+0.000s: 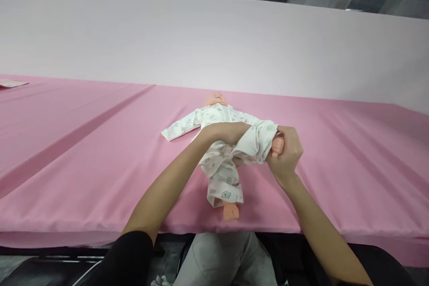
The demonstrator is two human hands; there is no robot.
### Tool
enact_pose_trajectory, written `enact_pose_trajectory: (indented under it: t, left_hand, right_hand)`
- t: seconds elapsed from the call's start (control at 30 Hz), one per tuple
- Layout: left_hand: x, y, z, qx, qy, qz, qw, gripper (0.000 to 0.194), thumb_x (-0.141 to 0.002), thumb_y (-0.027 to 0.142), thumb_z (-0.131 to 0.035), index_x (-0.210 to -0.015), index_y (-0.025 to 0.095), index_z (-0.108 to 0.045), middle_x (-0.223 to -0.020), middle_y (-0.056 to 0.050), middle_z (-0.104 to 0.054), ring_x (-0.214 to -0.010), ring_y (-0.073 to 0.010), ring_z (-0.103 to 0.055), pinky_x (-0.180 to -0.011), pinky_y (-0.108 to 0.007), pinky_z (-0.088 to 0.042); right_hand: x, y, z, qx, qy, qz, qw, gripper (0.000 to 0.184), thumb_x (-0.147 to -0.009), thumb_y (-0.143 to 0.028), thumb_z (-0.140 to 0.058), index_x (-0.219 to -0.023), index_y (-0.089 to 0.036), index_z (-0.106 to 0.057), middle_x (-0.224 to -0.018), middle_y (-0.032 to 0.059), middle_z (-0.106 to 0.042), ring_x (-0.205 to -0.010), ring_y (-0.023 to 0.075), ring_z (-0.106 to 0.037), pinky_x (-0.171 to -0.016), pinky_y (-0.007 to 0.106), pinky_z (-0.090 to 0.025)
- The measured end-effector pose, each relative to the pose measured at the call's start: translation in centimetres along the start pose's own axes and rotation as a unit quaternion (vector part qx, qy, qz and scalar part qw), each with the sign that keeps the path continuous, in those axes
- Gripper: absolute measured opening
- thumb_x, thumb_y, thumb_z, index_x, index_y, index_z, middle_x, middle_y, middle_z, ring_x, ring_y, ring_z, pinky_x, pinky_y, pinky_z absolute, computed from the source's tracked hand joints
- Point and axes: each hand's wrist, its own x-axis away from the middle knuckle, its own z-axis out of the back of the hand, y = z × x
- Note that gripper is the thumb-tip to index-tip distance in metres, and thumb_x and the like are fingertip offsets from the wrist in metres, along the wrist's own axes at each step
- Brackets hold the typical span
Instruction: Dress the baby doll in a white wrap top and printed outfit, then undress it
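The doll [218,97] lies on the pink cloth [100,174], probably light and firm-limbed; its suit [214,116] looks soft, floppy – best held by the cuff. The right hand [287,152] curls closed around one foot [278,145]; the left hand's [234,132] fingers are hidden in fabric – grip impossible to tell.

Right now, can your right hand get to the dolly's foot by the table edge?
Probably yes: that foot pokes bare from its cuff, with nothing between it and the right hand, which is busy at the other foot.
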Motion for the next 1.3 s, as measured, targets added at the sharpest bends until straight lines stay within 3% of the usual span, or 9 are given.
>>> enact_pose_trajectory:
  t: [0.1, 0.27, 0.4, 0.53, 0.73, 0.9, 1.03, 1.17, 1.3]
  left_hand:
    - [0.5, 0.4, 0.9, 0.020, -0.016, -0.013, 1.000, 0.024, -0.082, 0.021, -0.044, -0.098, 0.018, -0.061, -0.106, -0.002, -0.065, -0.095, -0.0161, -0.058, -0.083, -0.026, -0.044]
    - [2.0, 3.1, 1.9, 0.067, 0.081, -0.012, 0.994, 0.043, -0.091, 0.039, -0.030, -0.127, 0.024, -0.048, -0.129, -0.004, -0.053, -0.107, -0.0166, -0.051, -0.089, -0.028, -0.041]
    - [2.2, 4.8, 1.0, 0.047, 0.027, -0.040, 0.998, 0.045, -0.087, 0.049, -0.040, -0.122, 0.023, -0.050, -0.115, -0.005, -0.059, -0.103, -0.0198, -0.053, -0.087, -0.031, -0.042]
    - [1.7, 3.6, 0.8, 0.065, -0.007, -0.078, 0.995, 0.040, -0.085, 0.044, -0.051, -0.119, 0.024, -0.052, -0.116, -0.003, -0.059, -0.107, -0.0197, -0.052, -0.092, -0.033, -0.040]
    - [1.4, 1.7, 1.6, 0.096, -0.046, -0.083, 0.991, 0.040, -0.080, 0.027, -0.056, -0.120, 0.028, -0.055, -0.129, 0.003, -0.054, -0.121, -0.0186, -0.045, -0.102, -0.032, -0.035]
    - [1.1, 0.3, 1.5, 0.087, -0.017, -0.052, 0.995, 0.044, -0.078, 0.019, -0.053, -0.121, 0.026, -0.054, -0.129, 0.001, -0.054, -0.122, -0.0179, -0.045, -0.103, -0.032, -0.035]
    - [0.6, 0.1, 1.1, 0.090, -0.023, -0.048, 0.994, 0.044, -0.077, 0.019, -0.051, -0.120, 0.025, -0.053, -0.127, 0.000, -0.055, -0.120, -0.0186, -0.046, -0.101, -0.033, -0.037]
    - [0.5, 1.4, 0.6, 0.105, -0.031, -0.098, 0.989, 0.041, -0.080, 0.018, -0.046, -0.121, 0.022, -0.050, -0.127, -0.001, -0.053, -0.121, -0.0170, -0.044, -0.103, -0.031, -0.035]
    - [0.5, 1.9, 0.2, 0.143, -0.044, -0.082, 0.985, 0.043, -0.082, 0.025, -0.047, -0.124, 0.024, -0.045, -0.131, -0.001, -0.049, -0.122, -0.0175, -0.043, -0.102, -0.030, -0.036]
  right_hand:
    - [-0.1, -0.1, 0.2, 0.007, 0.036, 0.038, 0.999, 0.008, -0.073, -0.016, -0.045, -0.078, -0.020, -0.050, -0.067, 0.0027, -0.053, -0.062, 0.0167, -0.052, -0.051, 0.025, -0.038]
    - [0.1, -0.7, 0.2, 0.000, 0.060, 0.027, 0.998, 0.004, -0.073, -0.019, -0.049, -0.077, -0.019, -0.051, -0.071, 0.0036, -0.052, -0.063, 0.0157, -0.052, -0.052, 0.025, -0.040]
    - [0.2, -0.8, 0.0, -0.029, 0.078, 0.020, 0.996, 0.018, -0.084, -0.036, -0.046, -0.078, -0.019, -0.051, -0.070, 0.0040, -0.051, -0.062, 0.0160, -0.051, -0.052, 0.027, -0.040]
    - [0.5, -1.0, -0.1, -0.012, 0.083, 0.061, 0.995, 0.021, -0.088, -0.037, -0.042, -0.079, -0.021, -0.050, -0.063, 0.0021, -0.053, -0.057, 0.0158, -0.050, -0.055, 0.030, -0.041]
    - [0.9, -1.0, -0.2, 0.023, 0.070, 0.098, 0.992, 0.008, -0.078, -0.027, -0.051, -0.071, -0.024, -0.049, -0.055, 0.0002, -0.054, -0.050, 0.0166, -0.050, -0.051, 0.032, -0.044]
    - [0.7, -1.5, 0.8, -0.024, 0.012, 0.158, 0.987, 0.010, -0.072, -0.020, -0.060, -0.078, -0.024, -0.054, -0.062, -0.0023, -0.062, -0.062, 0.0173, -0.059, -0.063, 0.033, -0.045]
    - [0.8, -2.0, 2.8, 0.029, -0.049, 0.193, 0.980, 0.019, -0.072, -0.020, -0.069, -0.086, -0.021, -0.056, -0.070, -0.0011, -0.067, -0.066, 0.0173, -0.057, -0.061, 0.032, -0.041]
    - [1.3, -2.0, 4.4, -0.004, -0.130, 0.154, 0.979, 0.020, -0.075, -0.019, -0.070, -0.090, -0.021, -0.056, -0.075, 0.0002, -0.067, -0.066, 0.0158, -0.053, -0.060, 0.029, -0.043]
    - [2.2, -1.3, 5.1, -0.089, -0.176, -0.006, 0.980, 0.028, -0.075, -0.033, -0.071, -0.097, -0.022, -0.057, -0.083, 0.0030, -0.062, -0.071, 0.0166, -0.055, -0.060, 0.029, -0.047]
